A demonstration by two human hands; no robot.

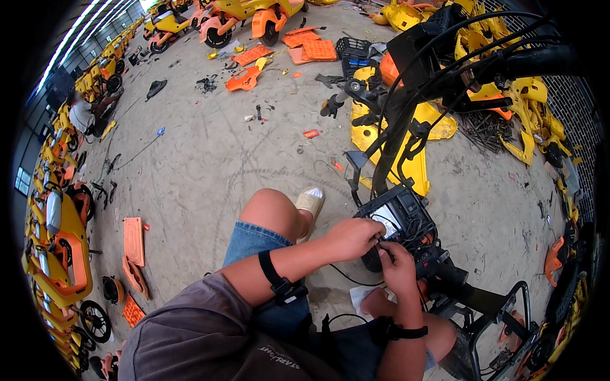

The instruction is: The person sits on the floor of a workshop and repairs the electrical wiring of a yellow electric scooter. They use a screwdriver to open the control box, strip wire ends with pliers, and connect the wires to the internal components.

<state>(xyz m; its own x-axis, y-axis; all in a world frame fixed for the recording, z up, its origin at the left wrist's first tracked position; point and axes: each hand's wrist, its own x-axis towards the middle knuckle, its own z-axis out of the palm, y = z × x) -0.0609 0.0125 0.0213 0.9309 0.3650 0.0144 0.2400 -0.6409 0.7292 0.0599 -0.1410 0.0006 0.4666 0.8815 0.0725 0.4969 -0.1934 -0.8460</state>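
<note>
My left hand (358, 239) and my right hand (399, 265) meet with fingertips pinched at a thin black cable, its end hidden between the fingers. They are at the near side of a stripped scooter frame (381, 171), next to an open black box (401, 208) in its middle. A pale label (386, 220) shows inside the box, and loose black wires run over it. Below my hands a black cable (349, 277) hangs in a loop towards the floor. The handlebar end (330, 106) of the scooter points left, with bare cables around its column.
Yellow panels (413, 162) lie beyond the frame, with a black crate (352, 47) and piled yellow parts behind. Orange panels (318, 51) are on the concrete floor. Yellow scooters (63, 260) line the left, where another person (82, 117) sits. A black metal rack (518, 311) juts out at right.
</note>
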